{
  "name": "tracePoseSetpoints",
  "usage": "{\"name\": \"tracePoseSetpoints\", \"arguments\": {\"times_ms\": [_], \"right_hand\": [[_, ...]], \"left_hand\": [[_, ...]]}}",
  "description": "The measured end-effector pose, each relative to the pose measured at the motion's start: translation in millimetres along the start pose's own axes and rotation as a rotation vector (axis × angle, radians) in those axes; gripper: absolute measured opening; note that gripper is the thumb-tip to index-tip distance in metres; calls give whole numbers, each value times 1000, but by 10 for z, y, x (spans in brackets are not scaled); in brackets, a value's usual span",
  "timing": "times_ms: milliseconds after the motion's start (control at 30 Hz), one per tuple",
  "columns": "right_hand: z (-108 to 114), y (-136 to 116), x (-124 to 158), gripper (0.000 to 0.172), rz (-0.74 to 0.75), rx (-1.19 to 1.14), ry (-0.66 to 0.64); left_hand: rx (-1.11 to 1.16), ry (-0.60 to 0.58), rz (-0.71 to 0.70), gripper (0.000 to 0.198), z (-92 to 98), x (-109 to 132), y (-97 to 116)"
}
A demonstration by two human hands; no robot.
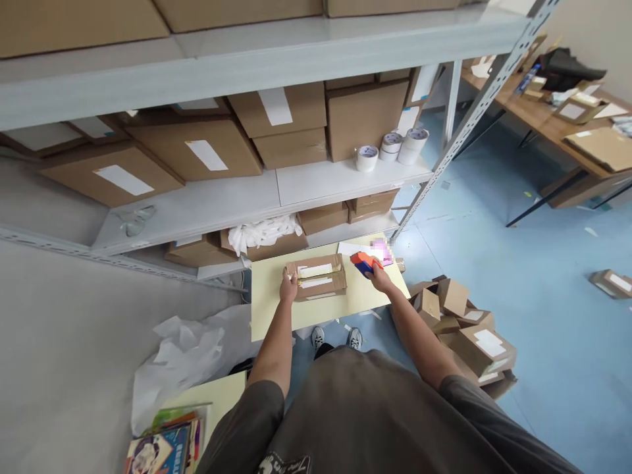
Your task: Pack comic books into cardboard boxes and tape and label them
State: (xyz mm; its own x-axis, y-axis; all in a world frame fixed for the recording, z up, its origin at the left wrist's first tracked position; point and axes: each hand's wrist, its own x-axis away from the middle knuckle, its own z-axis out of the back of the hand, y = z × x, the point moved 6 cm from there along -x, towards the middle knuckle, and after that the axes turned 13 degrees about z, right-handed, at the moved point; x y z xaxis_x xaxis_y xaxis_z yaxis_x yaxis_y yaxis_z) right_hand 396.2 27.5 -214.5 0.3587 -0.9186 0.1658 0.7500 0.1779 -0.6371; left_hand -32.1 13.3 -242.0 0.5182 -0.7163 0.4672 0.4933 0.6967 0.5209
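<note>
A small cardboard box (318,277) with white labels lies on a pale yellow table (269,309) in front of me. My left hand (288,287) rests on the box's left end, fingers curled over its edge. To the right of the box, my right hand (379,276) is closed round an orange and blue tape dispenser (364,263). The dispenser is held just above the table, close to the box's right end.
A grey metal shelf (316,184) holds many cardboard boxes and rolls of tape (392,146). A pile of small boxes (467,336) lies on the blue floor at right. White plastic wrap (185,359) lies at left, books (162,447) at lower left, a wooden desk (567,125) far right.
</note>
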Motion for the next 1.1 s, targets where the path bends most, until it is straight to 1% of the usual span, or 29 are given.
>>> {"name": "tracePoseSetpoints", "arguments": {"times_ms": [67, 133, 200, 233, 300, 400, 467, 533, 567, 600, 633, 733, 767, 833, 933, 1033, 1100], "right_hand": [[90, -428, -137, 50, 122, -99, 13], [100, -876, -283, 53, 217, -155, -10], [32, -1243, -422, 57, 241, -143, -59], [-25, -1383, -482, 58, 237, -124, -91], [-166, -1576, -572, 57, 233, -95, -165], [-367, -1676, -628, 56, 245, -107, -261], [-440, -1650, -636, 56, 222, -131, -266], [-474, -1607, -640, 56, 187, -150, -247], [-485, -1594, -642, 56, 178, -158, -242], [-494, -1592, -646, 56, 176, -165, -241], [-502, -1598, -651, 56, 179, -171, -246], [-504, -1641, -661, 58, 187, -171, -254], [-497, -1659, -661, 58, 182, -163, -253], [-475, -1702, -652, 58, 168, -133, -244], [-441, -1811, -640, 57, 166, -68, -224], [-442, -1949, -651, 54, 165, 34, -227], [-448, -2035, -668, 52, 145, 115, -227]], "left_hand": [[12, -2, -4, 71, -5, -4, -2], [31, -5, -8, 71, -8, -3, 3], [60, -16, -22, 69, -13, 0, 19], [77, -27, -29, 68, -14, 1, 26], [121, -59, -47, 69, -10, 1, 38], [162, -109, -43, 76, 38, 4, 17], [171, -77, -53, 79, 133, 22, 3], [210, -15, -133, 74, 260, 67, 43], [254, -13, -196, 69, 308, 99, 88], [311, -49, -258, 63, 333, 132, 142], [376, -122, -308, 59, 332, 163, 201], [562, -419, -376, 59, 255, 238, 367], [609, -492, -385, 59, 232, 255, 406], [678, -563, -391, 57, 214, 267, 444], [761, -557, -336, 51, 220, 240, 394], [839, -508, -239, 48, 229, 202, 294], [861, -472, -198, 45, 232, 189, 255]]}}
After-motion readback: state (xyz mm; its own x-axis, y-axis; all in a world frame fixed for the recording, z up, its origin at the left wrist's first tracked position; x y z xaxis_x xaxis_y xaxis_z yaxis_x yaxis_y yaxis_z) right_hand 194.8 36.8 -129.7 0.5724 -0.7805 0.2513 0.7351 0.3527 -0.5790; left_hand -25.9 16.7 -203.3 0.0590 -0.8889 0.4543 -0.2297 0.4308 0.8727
